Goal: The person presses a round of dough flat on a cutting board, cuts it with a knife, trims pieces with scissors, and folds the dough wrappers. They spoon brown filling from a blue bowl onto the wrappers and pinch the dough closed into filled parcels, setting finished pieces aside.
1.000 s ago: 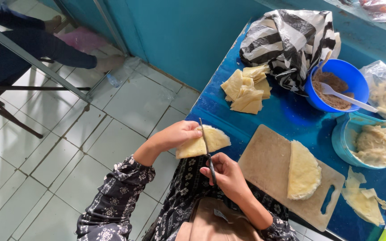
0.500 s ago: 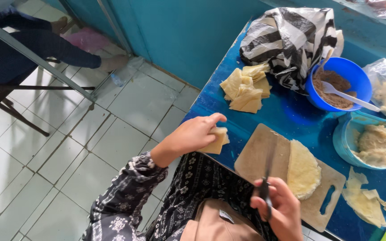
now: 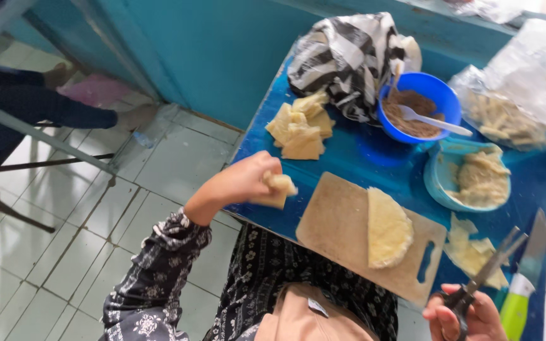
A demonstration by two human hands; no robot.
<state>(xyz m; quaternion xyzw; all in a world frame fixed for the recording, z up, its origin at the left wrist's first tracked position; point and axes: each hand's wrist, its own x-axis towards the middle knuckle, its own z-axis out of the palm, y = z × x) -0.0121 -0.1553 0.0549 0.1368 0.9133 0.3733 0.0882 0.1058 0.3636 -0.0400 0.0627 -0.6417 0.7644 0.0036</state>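
A: Dough piece location and grip?
B: Left hand, closed around the pale cut piece, above the near-left edge of the blue table.
A: Centre?
B: Wooden cutting board carrying a half-round dough sheet.
A: Right side?
B: Right hand, fingers through the handles of the scissors; blades appear slightly parted, blurred. Green-handled knife just beside.

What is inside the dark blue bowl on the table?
The dark blue bowl holds a brown crumbly filling, and a white plastic spoon rests in it with the handle over the rim. The filling covers the bottom of the bowl, so it cannot be seen.
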